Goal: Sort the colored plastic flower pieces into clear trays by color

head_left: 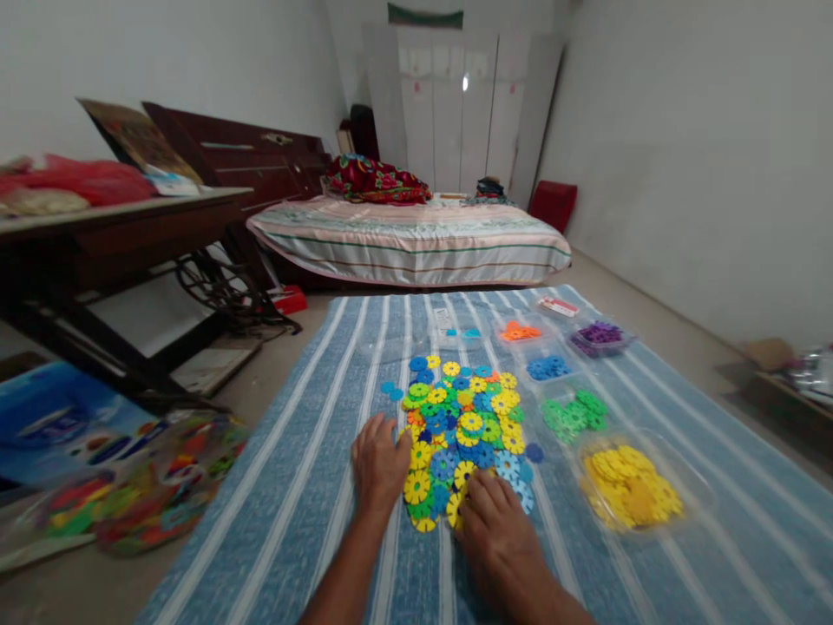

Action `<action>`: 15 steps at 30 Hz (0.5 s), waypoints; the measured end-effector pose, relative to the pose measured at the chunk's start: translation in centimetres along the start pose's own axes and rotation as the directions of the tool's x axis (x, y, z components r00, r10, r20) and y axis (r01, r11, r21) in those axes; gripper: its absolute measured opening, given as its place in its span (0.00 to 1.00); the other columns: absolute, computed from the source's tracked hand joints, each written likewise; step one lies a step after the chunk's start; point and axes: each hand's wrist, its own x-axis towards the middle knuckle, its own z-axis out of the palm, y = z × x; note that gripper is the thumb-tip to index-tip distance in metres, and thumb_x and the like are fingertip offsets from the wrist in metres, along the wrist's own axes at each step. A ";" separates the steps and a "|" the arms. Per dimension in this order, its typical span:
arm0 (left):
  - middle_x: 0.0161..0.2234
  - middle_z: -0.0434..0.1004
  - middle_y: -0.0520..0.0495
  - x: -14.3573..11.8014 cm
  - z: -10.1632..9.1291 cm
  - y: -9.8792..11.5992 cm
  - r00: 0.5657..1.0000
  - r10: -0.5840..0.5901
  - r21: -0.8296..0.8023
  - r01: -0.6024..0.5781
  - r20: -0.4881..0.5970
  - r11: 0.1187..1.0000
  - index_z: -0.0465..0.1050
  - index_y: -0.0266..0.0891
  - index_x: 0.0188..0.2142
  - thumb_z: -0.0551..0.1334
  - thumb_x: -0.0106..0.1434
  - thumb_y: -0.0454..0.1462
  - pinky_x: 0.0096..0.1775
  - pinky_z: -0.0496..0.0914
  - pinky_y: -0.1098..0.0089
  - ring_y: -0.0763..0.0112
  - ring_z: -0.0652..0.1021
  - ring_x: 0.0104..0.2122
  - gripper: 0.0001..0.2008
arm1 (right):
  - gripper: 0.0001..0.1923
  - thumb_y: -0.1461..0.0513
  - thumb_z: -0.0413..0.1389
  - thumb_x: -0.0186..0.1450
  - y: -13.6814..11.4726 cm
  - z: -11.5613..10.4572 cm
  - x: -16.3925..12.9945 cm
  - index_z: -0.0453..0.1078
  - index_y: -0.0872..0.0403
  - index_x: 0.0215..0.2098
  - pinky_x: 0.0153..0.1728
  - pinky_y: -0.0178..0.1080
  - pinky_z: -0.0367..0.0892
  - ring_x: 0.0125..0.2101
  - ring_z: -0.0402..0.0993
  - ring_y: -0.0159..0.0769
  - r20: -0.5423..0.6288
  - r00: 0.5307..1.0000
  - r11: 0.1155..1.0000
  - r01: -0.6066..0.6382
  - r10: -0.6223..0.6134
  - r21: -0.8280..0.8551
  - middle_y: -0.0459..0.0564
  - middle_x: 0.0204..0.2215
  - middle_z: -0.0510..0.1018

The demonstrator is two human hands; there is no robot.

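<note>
A loose pile of flat, notched plastic discs [448,418] in yellow, blue, green and some orange lies on the striped cloth. At its left edge rests my left hand [381,464], thumb apart from the fingers, touching or almost touching the outer discs; it holds nothing that I can see. My right hand [498,525] is at the near edge of the pile with fingers bent together. A yellow disc [455,512] shows at those fingertips, partly covered by them.
Clear tubs on the right hold yellow discs [631,490], green discs [576,415], blue discs [547,368], purple discs [597,338] and orange discs [519,332]. A further clear tub [463,335] has a few light-blue pieces. Beyond stands a bed [416,243]; a treadle table [130,213] is left.
</note>
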 end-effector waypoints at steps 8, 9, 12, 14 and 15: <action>0.52 0.77 0.41 -0.4 0.0 -1.1 0.994 0.110 0.031 -0.111 0.021 0.993 0.77 0.43 0.40 0.53 0.62 0.42 0.58 0.64 0.57 0.57 0.73 0.55 0.15 | 0.11 0.72 0.50 0.60 0.5 -0.6 1.6 0.67 0.52 0.36 0.50 0.48 0.66 0.42 0.74 0.41 -0.153 0.988 0.993 0.012 0.007 0.117 0.51 0.35 0.77; 0.52 0.77 0.41 -0.3 0.1 -1.2 0.993 0.115 0.029 -0.116 0.020 0.993 0.77 0.43 0.40 0.53 0.62 0.42 0.58 0.65 0.57 0.57 0.73 0.55 0.15 | 0.11 0.72 0.50 0.60 0.7 -1.0 2.0 0.66 0.52 0.35 0.48 0.47 0.67 0.41 0.74 0.41 -0.150 0.988 0.990 -0.002 0.023 0.141 0.51 0.35 0.76; 0.52 0.77 0.41 -0.3 0.4 -1.5 0.993 0.115 0.023 -0.115 0.008 0.993 0.77 0.43 0.40 0.53 0.62 0.43 0.58 0.65 0.56 0.56 0.74 0.55 0.16 | 0.09 0.71 0.49 0.63 1.8 -2.7 3.8 0.66 0.52 0.32 0.39 0.39 0.68 0.35 0.73 0.37 -0.077 0.997 0.977 -0.008 0.025 0.213 0.49 0.32 0.74; 0.52 0.77 0.40 -0.3 0.6 -1.6 0.993 0.122 0.013 -0.122 -0.005 0.992 0.78 0.43 0.39 0.53 0.62 0.43 0.57 0.66 0.55 0.55 0.74 0.54 0.16 | 0.10 0.70 0.48 0.65 3.6 -3.8 5.6 0.66 0.52 0.30 0.35 0.35 0.66 0.33 0.71 0.34 -0.020 1.000 0.978 -0.004 0.008 0.210 0.49 0.30 0.74; 0.51 0.77 0.39 -0.3 0.7 -1.7 0.992 0.128 0.008 -0.128 -0.012 0.992 0.78 0.43 0.39 0.53 0.62 0.43 0.57 0.66 0.55 0.55 0.74 0.54 0.16 | 0.11 0.69 0.48 0.66 4.8 -4.3 6.9 0.67 0.53 0.29 0.35 0.35 0.65 0.33 0.70 0.34 -0.014 1.000 0.984 0.007 -0.005 0.180 0.49 0.29 0.73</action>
